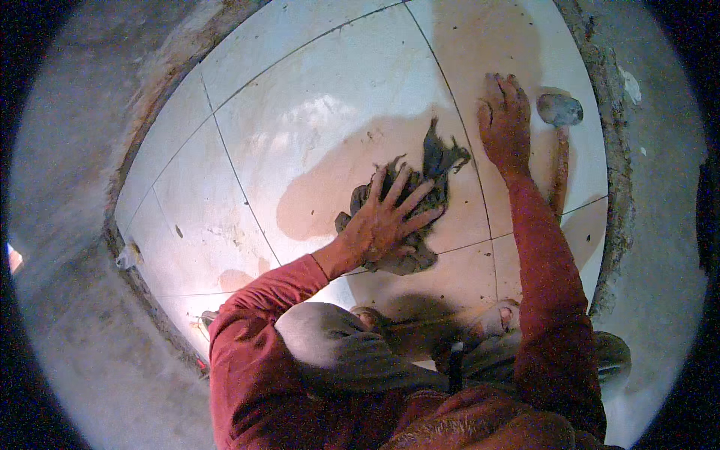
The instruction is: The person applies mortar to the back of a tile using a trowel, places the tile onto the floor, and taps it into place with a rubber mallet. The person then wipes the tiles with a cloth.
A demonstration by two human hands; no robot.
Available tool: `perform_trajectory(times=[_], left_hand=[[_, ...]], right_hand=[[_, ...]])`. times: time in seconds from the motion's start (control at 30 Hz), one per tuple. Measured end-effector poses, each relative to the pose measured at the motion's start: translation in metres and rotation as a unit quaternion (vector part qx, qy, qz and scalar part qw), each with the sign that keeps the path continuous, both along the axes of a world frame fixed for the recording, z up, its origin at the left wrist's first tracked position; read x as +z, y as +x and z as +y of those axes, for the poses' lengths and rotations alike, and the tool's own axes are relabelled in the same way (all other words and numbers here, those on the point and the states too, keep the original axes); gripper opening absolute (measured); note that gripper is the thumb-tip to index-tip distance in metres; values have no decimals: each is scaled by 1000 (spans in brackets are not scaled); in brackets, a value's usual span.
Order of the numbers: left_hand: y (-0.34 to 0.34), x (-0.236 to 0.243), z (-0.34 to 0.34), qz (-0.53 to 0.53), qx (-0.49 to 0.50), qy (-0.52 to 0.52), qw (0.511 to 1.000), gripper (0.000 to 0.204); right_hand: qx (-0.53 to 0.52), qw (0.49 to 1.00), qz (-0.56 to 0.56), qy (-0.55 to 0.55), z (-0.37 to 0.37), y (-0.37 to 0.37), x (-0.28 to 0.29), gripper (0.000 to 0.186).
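Note:
My left hand (385,218) lies spread on a crumpled, frayed dark rag (442,155), pressing it against the pale floor tiles (255,176). Its fingers are apart and point up and to the right, and part of the rag is hidden under the palm. My right hand (505,124) rests flat on the tiles further away and to the right, with nothing visible in it. Just right of that hand is a mallet with a grey head (559,109) and a reddish-brown handle (560,169), lying on the tiles.
A rough mortar edge (616,150) runs along the right side of the tiles, with grey concrete (664,217) beyond. Another rough border (142,120) follows the left side. A crumpled clear plastic scrap (129,256) sits at the left edge. Small dark crumbs dot the tiles.

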State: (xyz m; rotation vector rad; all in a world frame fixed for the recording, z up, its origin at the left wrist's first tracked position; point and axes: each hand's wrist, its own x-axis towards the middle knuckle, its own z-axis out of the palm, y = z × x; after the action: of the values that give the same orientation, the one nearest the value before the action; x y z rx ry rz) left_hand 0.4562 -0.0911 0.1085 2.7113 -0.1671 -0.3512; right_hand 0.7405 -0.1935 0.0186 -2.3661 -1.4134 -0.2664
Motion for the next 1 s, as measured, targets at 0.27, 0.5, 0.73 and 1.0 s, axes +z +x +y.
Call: perform_trajectory(times=[0.27,0.5,0.73,1.0], left_hand=[[69,-13,107,-257,202,-81,942,52],[229,-39,202,-256,282,26,924,66],[203,-104,210,-264,343,89,897,67],[24,-124,317,-264,440,105,852,62]], right_hand=[[15,1000,-22,-12,3,-1,1,50],[30,999,-23,-14,6,-3,6,49],[19,999,-23,-34,5,-2,6,47],[8,996,-57,-60,8,-3,4,45]])
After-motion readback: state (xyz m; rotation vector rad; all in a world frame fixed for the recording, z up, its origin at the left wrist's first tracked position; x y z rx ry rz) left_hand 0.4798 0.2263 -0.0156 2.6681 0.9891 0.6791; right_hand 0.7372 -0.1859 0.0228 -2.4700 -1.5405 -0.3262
